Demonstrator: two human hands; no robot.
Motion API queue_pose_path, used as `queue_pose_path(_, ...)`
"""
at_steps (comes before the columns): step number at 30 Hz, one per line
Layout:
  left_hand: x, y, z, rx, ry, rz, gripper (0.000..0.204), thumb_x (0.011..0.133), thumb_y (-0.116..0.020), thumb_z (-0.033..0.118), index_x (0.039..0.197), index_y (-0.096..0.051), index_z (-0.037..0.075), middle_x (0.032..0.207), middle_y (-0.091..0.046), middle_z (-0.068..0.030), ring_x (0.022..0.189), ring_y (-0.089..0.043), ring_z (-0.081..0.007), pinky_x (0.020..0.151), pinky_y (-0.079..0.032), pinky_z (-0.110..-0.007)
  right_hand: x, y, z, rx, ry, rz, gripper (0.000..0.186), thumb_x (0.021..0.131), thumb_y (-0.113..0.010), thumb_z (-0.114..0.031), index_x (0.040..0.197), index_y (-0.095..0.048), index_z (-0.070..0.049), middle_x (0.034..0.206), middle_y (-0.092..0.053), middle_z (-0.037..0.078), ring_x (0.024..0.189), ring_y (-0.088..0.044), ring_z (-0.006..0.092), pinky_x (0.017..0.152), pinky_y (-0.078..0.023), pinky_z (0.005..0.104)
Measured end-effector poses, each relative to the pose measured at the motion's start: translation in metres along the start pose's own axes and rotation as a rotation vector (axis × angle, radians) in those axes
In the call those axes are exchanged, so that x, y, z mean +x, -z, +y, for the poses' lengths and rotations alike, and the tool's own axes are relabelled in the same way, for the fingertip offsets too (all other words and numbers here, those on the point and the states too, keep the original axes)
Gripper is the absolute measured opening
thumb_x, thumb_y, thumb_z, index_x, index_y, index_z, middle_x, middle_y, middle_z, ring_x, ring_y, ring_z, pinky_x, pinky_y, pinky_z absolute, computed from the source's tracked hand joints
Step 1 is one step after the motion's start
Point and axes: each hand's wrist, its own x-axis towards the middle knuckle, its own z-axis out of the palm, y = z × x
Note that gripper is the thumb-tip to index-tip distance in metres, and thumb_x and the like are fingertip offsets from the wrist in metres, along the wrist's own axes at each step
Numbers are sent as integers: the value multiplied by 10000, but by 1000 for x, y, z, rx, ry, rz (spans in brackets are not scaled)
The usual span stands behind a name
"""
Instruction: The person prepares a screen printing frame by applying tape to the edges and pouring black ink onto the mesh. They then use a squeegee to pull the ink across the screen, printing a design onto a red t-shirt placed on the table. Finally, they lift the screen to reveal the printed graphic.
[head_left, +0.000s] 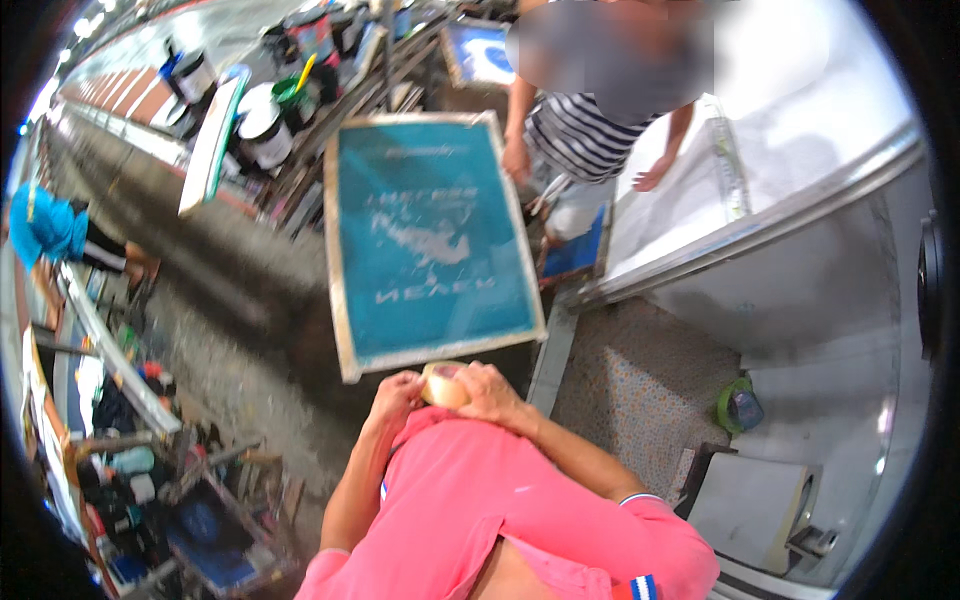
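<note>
Left hand [398, 392] and right hand [490, 392] are gripping a tape roll [444, 391], 6 o'clock from the teal screen [430, 255], prob no strip coming off yet.

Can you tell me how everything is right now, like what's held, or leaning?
Tape roll: held between both hands
Left hand: fingers bent, at the roll's left side
Right hand: curled over the roll's right side
Teal screen: set in a pale frame, a co-worker's hand at its edge
Yellow stick: leaning, above the green tub
</note>
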Motion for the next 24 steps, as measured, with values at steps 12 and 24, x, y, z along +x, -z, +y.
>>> queue_pose_path(12, -7, 0, -6, -108, 57, 10, 136, 909, -707, 150, 852, -627, 55, 675, -532, 21, 569, -444, -75, 538, -378, -234, -4, 0, -5, 51, -34, -2, 573, 699, -803, -342, 1138, -586, -44, 1013, -639, 140, 937, -595, 323, 808, -462, 451)
queue_pose_path(24, -8, 4, -6, -90, 63, -3, 116, 925, -686, 140, 872, -621, 61, 694, -529, 16, 594, -444, -88, 561, -381, -252, -3, 2, -2, 108, -19, -117, 673, 735, -781, -485, 1171, -584, -12, 1050, -628, 179, 960, -593, 351, 852, -462, 453)
